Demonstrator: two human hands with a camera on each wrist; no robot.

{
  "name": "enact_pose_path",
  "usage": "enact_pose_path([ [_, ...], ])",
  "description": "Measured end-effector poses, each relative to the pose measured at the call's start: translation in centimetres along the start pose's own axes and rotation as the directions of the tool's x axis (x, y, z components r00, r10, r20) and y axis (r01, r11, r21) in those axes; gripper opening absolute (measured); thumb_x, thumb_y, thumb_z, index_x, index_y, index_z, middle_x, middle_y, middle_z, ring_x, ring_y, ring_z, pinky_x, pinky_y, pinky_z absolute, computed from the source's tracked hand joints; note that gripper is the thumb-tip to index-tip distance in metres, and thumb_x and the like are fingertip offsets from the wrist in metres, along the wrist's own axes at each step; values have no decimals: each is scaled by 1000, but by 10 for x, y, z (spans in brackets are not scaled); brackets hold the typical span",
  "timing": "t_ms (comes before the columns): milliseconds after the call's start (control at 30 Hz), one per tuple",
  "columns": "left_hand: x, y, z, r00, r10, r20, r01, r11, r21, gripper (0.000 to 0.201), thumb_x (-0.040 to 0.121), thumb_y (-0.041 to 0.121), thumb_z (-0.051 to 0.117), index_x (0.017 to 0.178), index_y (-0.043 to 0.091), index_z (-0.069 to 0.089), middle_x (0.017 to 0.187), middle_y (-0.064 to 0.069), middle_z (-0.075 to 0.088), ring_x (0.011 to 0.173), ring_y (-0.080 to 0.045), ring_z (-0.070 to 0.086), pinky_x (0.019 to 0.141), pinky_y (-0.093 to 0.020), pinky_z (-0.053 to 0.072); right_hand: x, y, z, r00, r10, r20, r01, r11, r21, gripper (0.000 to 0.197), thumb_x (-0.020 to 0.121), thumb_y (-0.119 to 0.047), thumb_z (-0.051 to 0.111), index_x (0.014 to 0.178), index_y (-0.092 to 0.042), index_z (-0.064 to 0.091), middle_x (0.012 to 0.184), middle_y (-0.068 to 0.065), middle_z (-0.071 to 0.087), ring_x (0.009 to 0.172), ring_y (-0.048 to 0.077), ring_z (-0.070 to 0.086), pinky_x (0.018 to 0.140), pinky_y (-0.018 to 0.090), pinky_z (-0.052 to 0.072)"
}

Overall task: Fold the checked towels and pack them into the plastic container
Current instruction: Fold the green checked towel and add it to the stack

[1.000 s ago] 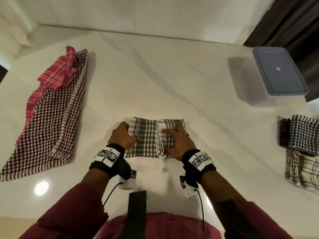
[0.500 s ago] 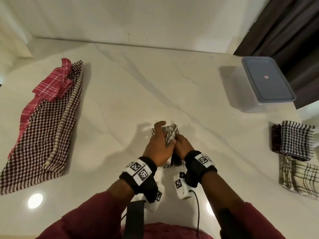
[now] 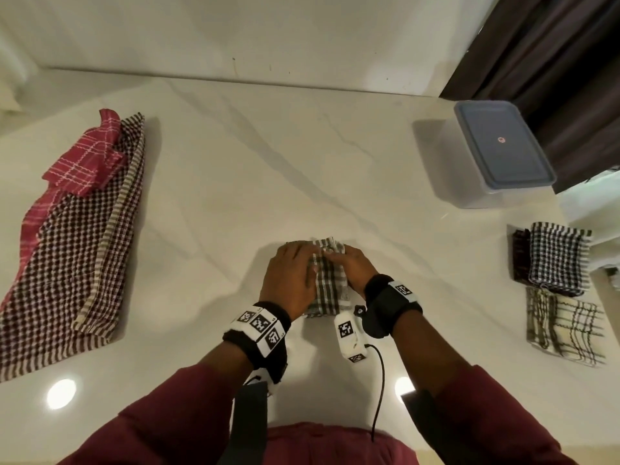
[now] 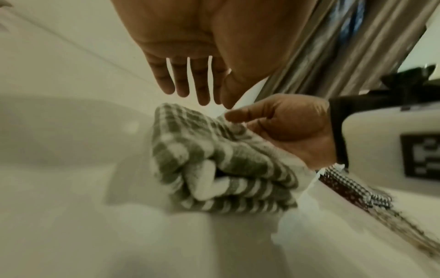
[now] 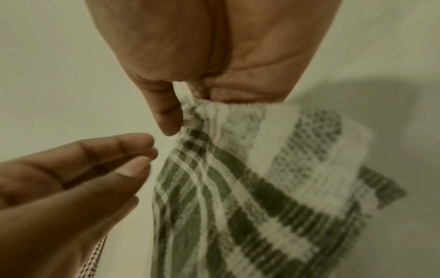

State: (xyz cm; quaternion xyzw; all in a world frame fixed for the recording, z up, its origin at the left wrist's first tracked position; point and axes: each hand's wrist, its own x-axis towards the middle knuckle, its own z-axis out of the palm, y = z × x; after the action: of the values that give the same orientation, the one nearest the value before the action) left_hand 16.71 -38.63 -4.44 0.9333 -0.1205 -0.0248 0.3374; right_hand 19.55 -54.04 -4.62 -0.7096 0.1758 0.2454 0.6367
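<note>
A grey-and-white checked towel (image 3: 327, 286) lies folded into a narrow bundle on the white marble table (image 3: 302, 162), straight in front of me. My right hand (image 3: 335, 260) pinches its far edge; the right wrist view shows the cloth (image 5: 250, 178) gathered under the curled fingers (image 5: 166, 116). My left hand (image 3: 302, 260) lies over the towel's left side, and in the left wrist view its fingers (image 4: 181, 80) are straight, just above the towel (image 4: 214, 165). The plastic container (image 3: 500, 152) stands at the back right with its blue-grey lid on.
Folded checked towels (image 3: 557, 260) and a cream one (image 3: 567, 323) lie at the table's right edge. At the left lies a spread brown checked towel (image 3: 67, 250) with a red one (image 3: 84, 159) on it. A dark curtain (image 3: 553, 45) hangs behind the container.
One second ago the towel lay wider and flat under both hands. They lifted it and folded it over; it is back on the table as a narrower bundle.
</note>
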Motion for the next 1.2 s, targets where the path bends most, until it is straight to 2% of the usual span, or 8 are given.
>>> enact_pose_path([
  [100, -2, -5, 17, 978, 38, 203, -59, 993, 98, 61, 95, 24, 47, 148, 9, 22, 156, -11, 20, 146, -28, 8, 120, -42, 9, 1, 0, -1, 1000, -6, -5, 6, 999, -43, 17, 87, -5, 62, 102, -12, 64, 104, 10, 68, 99, 27, 64, 92, 36, 49],
  [233, -8, -11, 37, 935, -39, 353, -68, 956, 285, 78, 90, 56, 15, 150, 11, -7, 159, -8, -13, 143, -22, -22, 115, -37, -17, 6, 5, 0, 994, -38, -100, 9, 960, -280, 35, 78, -6, 71, 110, -10, 57, 103, 7, 63, 95, 25, 61, 83, 32, 49],
  [333, -11, -16, 42, 933, -45, 356, -81, 940, 333, 86, 82, 65, 4, 150, 14, -10, 157, -4, -20, 141, -21, -27, 114, -38, -21, 0, 8, -5, 940, -80, -332, -57, 922, -384, 40, 74, -24, 77, 104, -19, 51, 95, 3, 61, 80, 20, 60, 63, 26, 45],
  [400, -13, -16, 46, 940, -42, 337, -82, 935, 344, 85, 83, 65, 8, 150, 13, -8, 157, -4, -19, 142, -21, -27, 114, -38, -21, -5, 13, -11, 909, -112, -401, -108, 866, -488, 45, 72, -37, 79, 102, -20, 51, 95, 2, 61, 84, 21, 59, 70, 30, 49],
  [567, -11, -12, 46, 920, -105, 377, -60, 914, 400, 101, 71, 79, -12, 148, 15, -19, 154, -4, -29, 140, -22, -32, 115, -44, -17, -14, 10, -3, 942, -48, -332, -138, 847, -514, 34, 72, -41, 76, 85, -15, 58, 77, 0, 58, 73, 21, 58, 61, 27, 44],
  [733, -27, -9, 42, 908, -93, 409, -46, 947, 318, 115, 61, 88, -11, 149, 14, -17, 156, -6, -25, 140, -23, -31, 113, -43, -21, -27, 18, 0, 976, 15, -218, -124, 858, -498, 49, 70, -19, 74, 53, -18, 28, 51, 1, 28, 46, 17, 27, 45, 24, 20],
  [1033, -70, 44, 48, 985, -86, 150, 115, 975, -191, 96, 74, 67, 47, 150, 23, 7, 156, -3, 5, 142, -23, 12, 115, -43, 15, -85, 51, -52, 957, -111, -267, 67, 984, -166, 31, 75, -14, 78, 79, -17, 47, 77, 7, 52, 69, 21, 48, 63, 31, 38],
  [1200, -47, 102, 54, 832, -278, 480, 553, 487, -676, 75, 77, 24, 75, 140, 14, 35, 133, -5, 51, 110, -21, 59, 92, -38, 49, -124, 47, -100, 927, -177, -330, 204, 978, 50, 26, 77, -5, 77, 87, -13, 54, 85, 9, 71, 79, 22, 69, 69, 29, 54],
])
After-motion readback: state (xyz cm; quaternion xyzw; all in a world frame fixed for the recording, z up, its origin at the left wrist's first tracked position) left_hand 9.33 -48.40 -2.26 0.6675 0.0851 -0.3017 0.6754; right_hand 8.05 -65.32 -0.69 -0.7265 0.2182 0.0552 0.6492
